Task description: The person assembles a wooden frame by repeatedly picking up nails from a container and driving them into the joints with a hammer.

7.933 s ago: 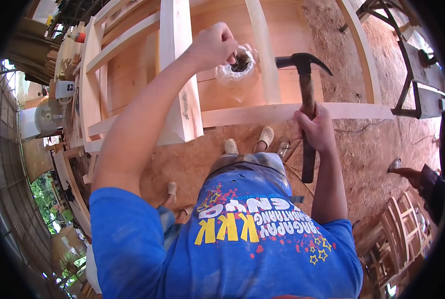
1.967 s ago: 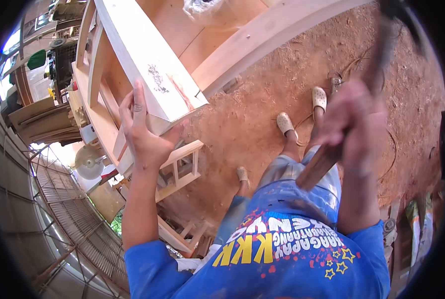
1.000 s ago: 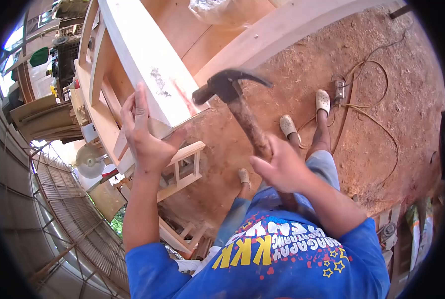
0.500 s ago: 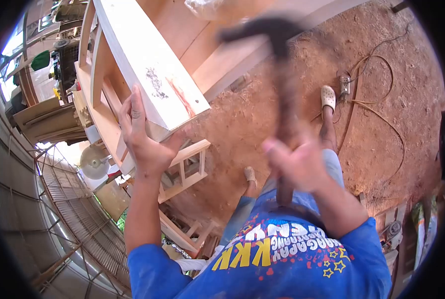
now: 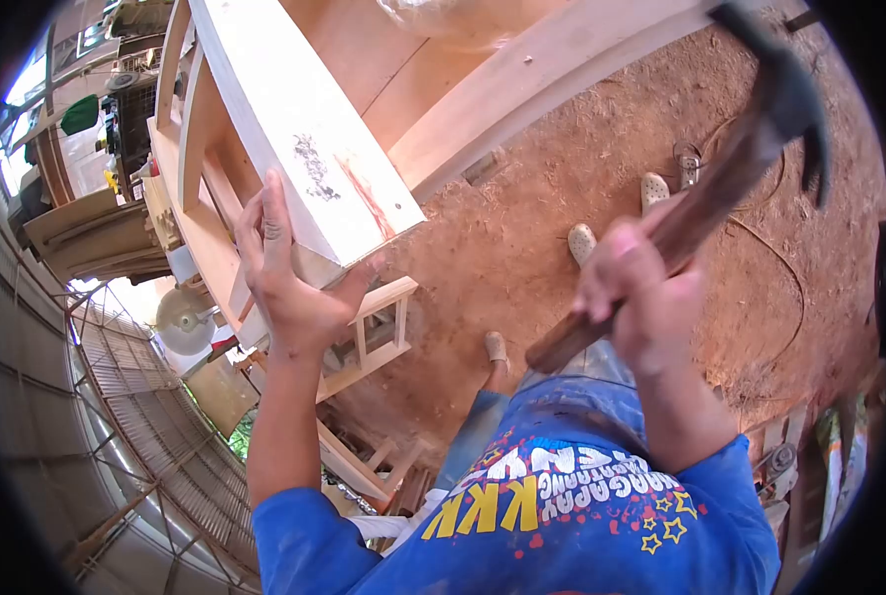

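Note:
In the head view my right hand is wrapped around the wooden handle of a claw hammer. The hammer slants up to the right, its dark head raised over the dirt floor and well apart from the wood. My left hand grips the near end of a pale wooden board, fingers along its left side and the thumb at its end face. Dark smudges and a reddish-brown streak mark the board's top. Part of my left thumb is hard to make out.
A curved wooden rail and panels adjoin the board. Small wooden frames stand below it. A power outlet box with cords lies on the dirt floor. Feet in pale clogs stand nearby. A round disc is at left.
My right hand has swung the hammer to the right, away from the board, and its head now tilts to the upper right. My left hand stays on the board's end.

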Motion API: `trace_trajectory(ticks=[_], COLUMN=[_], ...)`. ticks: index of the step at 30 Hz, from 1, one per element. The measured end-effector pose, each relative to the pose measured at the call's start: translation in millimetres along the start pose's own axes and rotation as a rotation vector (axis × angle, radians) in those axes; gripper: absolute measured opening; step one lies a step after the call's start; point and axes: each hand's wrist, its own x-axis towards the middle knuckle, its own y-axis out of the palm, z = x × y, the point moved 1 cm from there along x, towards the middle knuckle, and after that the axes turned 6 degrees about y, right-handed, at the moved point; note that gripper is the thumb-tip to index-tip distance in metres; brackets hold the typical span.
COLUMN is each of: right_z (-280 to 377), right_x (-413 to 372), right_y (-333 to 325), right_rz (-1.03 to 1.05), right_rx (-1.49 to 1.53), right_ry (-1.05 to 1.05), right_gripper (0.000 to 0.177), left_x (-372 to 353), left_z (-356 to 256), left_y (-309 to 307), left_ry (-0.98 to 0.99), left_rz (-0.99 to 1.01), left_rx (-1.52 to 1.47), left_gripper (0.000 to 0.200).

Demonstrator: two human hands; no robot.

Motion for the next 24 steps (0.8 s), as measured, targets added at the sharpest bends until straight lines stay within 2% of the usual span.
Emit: trace_trajectory(ticks=[1,2,4,5,7,8,10,12,14,15,18,21,23,24], right_z=[-6.7,-37.2,-50.0,-49.5,-34.7,-13.4,-5.1,-27.8,-61.4,-67.4,-55.0,-8.2,-21.4,-53.4], right_x=[-0.4,-3.0,-4.9,2.1,3.4,4.5,4.6,0.5,-8.0,-7.8,-4.4,2.7,2.6,1.8], right_y=[1.7,3.9,6.8,2.8,1.7,-4.5,-5.4,-3.8,6.7,12.3,7.3,9.2,9.3,11.8], right_rz=[0.042,0.175,0.249,0.196,0.133,0.117,0.027,-0.114,0.106,0.296,0.189,-0.031,0.003,0.045], right_rx=[-0.085,-0.355,-0.652,-0.687,-0.462,-0.221,0.015,0.017,-0.6,-0.54,-0.466,0.105,-0.02,-0.316], right_ry=[-0.014,0.028,-0.133,-0.349,-0.366,-0.198,0.004,0.066,-0.095,0.078,-0.151,-0.032,-0.137,-0.246], right_gripper=[0.02,0.018,0.015,0.013,0.012,0.013,0.014,0.013,0.013,0.014,0.019,0.023,0.026,0.025], left_x=[0.6,0.8,1.8,2.3,-4.6,-2.6,-2.8,-1.4,-4.6,-3.9,-3.6,-4.6,-4.5,-3.9], left_z=[-0.5,-2.0,-3.5,-1.6,-0.4,0.7,0.7,-0.7,-0.7,-0.5,0.2,3.7,2.7,0.7], left_y=[-0.1,-1.0,-2.9,-0.8,-2.5,-1.6,-0.2,-2.1,-2.7,-3.8,-2.1,0.1,-1.3,-1.4], left_ry=[-0.007,-0.012,0.003,0.016,0.01,0.005,-0.014,-0.032,-0.025,-0.016,-0.021,0.003,-0.026,-0.037], left_rz=[-0.001,0.004,0.009,-0.011,0.0,-0.002,-0.003,-0.004,-0.002,0.006,-0.006,-0.021,-0.015,-0.01], left_rx=[0.003,0.007,0.014,0.021,0.017,0.007,-0.006,-0.002,0.023,0.035,0.002,0.005,-0.002,-0.006], left_gripper=[0.126,0.126,0.126,0.126,0.125,0.125,0.125,0.125,0.125,0.125,0.125,0.125,0.125,0.125])
